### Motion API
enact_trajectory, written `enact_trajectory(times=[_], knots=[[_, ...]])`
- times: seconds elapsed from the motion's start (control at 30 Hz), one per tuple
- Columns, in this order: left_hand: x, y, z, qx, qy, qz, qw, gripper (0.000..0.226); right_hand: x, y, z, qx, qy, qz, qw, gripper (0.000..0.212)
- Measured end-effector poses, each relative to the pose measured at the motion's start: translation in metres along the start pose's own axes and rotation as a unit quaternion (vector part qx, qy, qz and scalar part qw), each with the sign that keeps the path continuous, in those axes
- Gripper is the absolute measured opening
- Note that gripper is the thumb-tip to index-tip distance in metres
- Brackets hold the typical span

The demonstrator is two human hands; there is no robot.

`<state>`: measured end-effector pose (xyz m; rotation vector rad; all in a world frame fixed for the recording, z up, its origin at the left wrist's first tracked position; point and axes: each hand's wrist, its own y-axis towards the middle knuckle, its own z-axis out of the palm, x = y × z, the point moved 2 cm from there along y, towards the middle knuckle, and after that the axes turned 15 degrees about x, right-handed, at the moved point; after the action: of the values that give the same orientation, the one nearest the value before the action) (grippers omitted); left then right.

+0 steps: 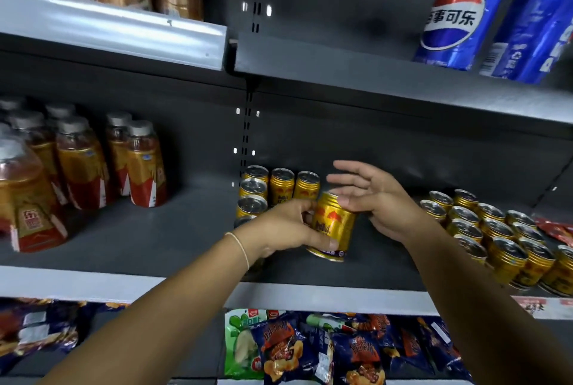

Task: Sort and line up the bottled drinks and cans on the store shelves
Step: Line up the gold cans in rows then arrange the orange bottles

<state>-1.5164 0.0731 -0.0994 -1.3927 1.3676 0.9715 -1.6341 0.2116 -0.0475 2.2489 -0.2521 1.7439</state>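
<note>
My left hand (288, 226) has its grip clamped on one gold can (333, 226), thumb low on the front and fingers round the left side. The can is over the middle shelf (155, 235), and it is tipped, with its top leaning away from me. The back row of gold cans (280, 184) is just behind it and a bit to the left, so that is the way it has to go. My right hand (378, 198) is just beside the can's top, its grip apart with the fingers spread and holding nothing. The big bunch of gold cans (496, 229) sits off to the right and is cut off at the edge. My wrist hides the front cans on the left. The can's bottom may be touching the shelf, but I cannot tell.
</note>
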Motion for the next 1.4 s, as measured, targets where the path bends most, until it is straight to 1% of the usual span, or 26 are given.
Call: enact_trajectory(times=[0.07,0.17,0.23,0.33,0.4,0.53,0.57,0.63,0.7,0.73,0.8,0.83,0.9,0.97,1.1,1.17,1.3,1.4], knots=[[0.004,-0.004,-0.009,-0.008,-0.001,0.013,1.0,0.064,-0.001,0.006,0.009,0.015,0.033,-0.017,0.999,0.07],[0.01,-0.008,-0.02,-0.075,0.024,0.03,0.996,0.076,-0.007,0.014,0.018,-0.019,0.071,-0.039,0.996,0.067],[0.012,-0.009,-0.026,-0.12,0.067,0.041,0.99,0.07,-0.016,0.016,0.021,-0.045,0.064,-0.03,0.996,0.063],[0.01,-0.006,-0.028,-0.179,0.145,0.063,0.971,0.057,-0.034,0.02,0.029,-0.003,0.057,-0.015,0.998,0.061],[0.01,-0.002,-0.028,-0.201,0.21,0.063,0.955,0.056,-0.046,0.023,0.034,0.001,0.06,-0.025,0.998,0.055],[0.013,0.005,-0.034,-0.148,0.278,0.028,0.949,0.057,-0.07,0.032,0.029,-0.03,0.083,-0.022,0.996,0.051],[0.015,0.004,-0.038,-0.15,0.295,0.025,0.943,0.054,-0.079,0.036,0.027,-0.041,0.087,-0.018,0.995,0.051],[0.02,0.0,-0.049,-0.19,0.331,0.014,0.924,0.045,-0.098,0.045,0.023,-0.073,0.082,-0.005,0.994,0.052],[0.028,-0.003,-0.06,-0.224,0.361,-0.045,0.904,0.04,-0.116,0.056,0.021,-0.099,0.074,0.02,0.992,0.055],[0.032,-0.004,-0.064,-0.225,0.369,-0.089,0.897,0.044,-0.124,0.062,0.021,-0.101,0.068,0.029,0.992,0.056],[0.04,-0.003,-0.07,-0.21,0.352,-0.155,0.899,0.054,-0.138,0.075,0.023,-0.089,0.049,0.033,0.994,0.058],[0.042,-0.003,-0.073,-0.208,0.337,-0.169,0.903,0.055,-0.144,0.082,0.025,-0.08,0.037,0.033,0.996,0.059],[0.043,-0.001,-0.08,-0.207,0.302,-0.174,0.914,0.055,-0.153,0.094,0.03,-0.078,0.005,0.034,0.996,0.06],[0.045,0.002,-0.087,-0.194,0.284,-0.177,0.922,0.056,-0.16,0.104,0.034,-0.094,-0.03,0.04,0.994,0.061],[0.049,0.009,-0.096,-0.159,0.301,-0.182,0.922,0.056,-0.165,0.117,0.039,-0.119,-0.082,0.045,0.989,0.068],[0.051,0.013,-0.098,-0.151,0.308,-0.181,0.922,0.055,-0.167,0.118,0.04,-0.131,-0.088,0.035,0.987,0.066],[0.059,0.015,-0.097,-0.147,0.338,-0.178,0.912,0.056,-0.17,0.118,0.045,-0.157,-0.094,0.02,0.983,0.056],[0.062,0.016,-0.096,-0.142,0.348,-0.178,0.91,0.057,-0.171,0.117,0.049,-0.174,-0.113,0.009,0.978,0.054]])
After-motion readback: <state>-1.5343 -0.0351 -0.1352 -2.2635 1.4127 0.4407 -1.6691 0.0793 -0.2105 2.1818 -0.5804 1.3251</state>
